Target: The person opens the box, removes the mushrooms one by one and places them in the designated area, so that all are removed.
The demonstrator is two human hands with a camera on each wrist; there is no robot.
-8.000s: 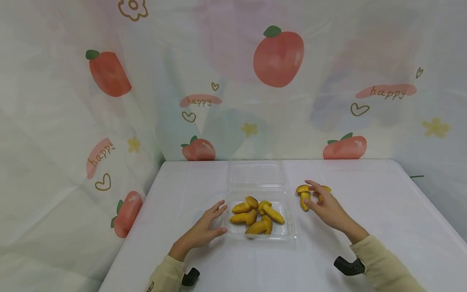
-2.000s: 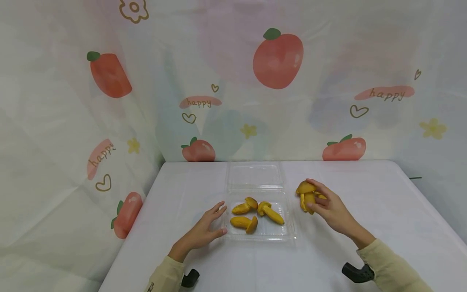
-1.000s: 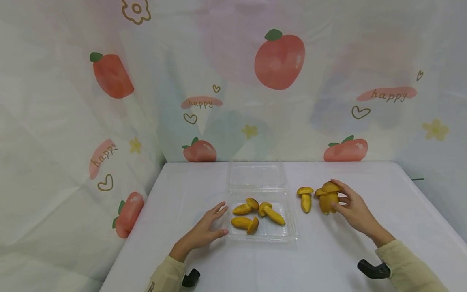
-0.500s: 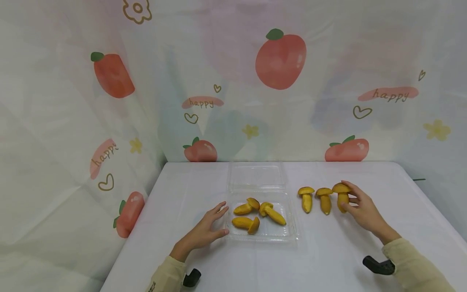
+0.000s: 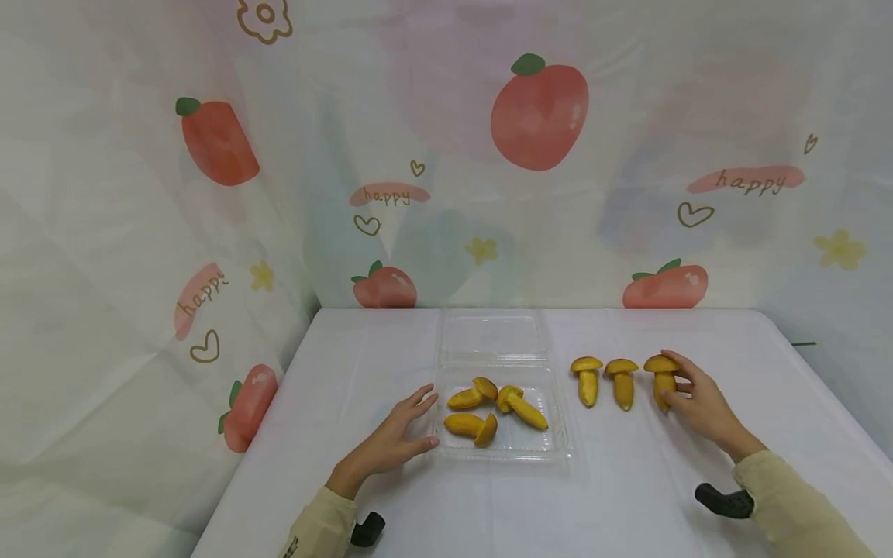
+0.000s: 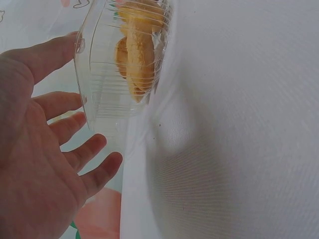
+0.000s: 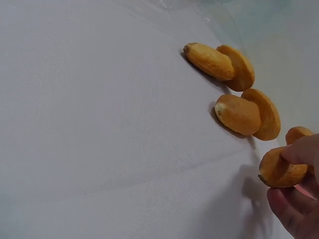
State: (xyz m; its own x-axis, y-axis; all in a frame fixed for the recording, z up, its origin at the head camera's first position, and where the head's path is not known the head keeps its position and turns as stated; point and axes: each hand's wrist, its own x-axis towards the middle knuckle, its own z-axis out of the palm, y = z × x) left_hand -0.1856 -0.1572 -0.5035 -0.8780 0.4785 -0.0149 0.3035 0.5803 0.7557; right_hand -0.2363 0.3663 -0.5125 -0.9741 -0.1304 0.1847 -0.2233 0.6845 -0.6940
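Note:
My right hand (image 5: 706, 404) pinches a yellow-brown mushroom (image 5: 660, 375) by its stem and cap, at the right end of a row on the table. Two more mushrooms lie to its left, one in the middle (image 5: 621, 381) and one at the row's left end (image 5: 587, 380). In the right wrist view, the thumb presses on the held mushroom's stem (image 7: 279, 169). A clear plastic clamshell box (image 5: 558, 449) with its lid folded back holds three mushrooms. My left hand (image 5: 387, 443) touches the box's left side with thumb and fingertips, fingers spread.
The box's clear lid (image 5: 491, 335) lies toward the back of the white-covered table (image 5: 530, 511). A printed cloth backdrop (image 5: 446, 116) rises behind and along the left. Black curved pieces, at left (image 5: 367, 530) and right (image 5: 724, 502), stick out by the sleeves.
Two mushrooms have left the box since the earliest frame, one of them now in the right hand. That hand has moved right along the row with its mushroom. The left hand has stayed at the box.

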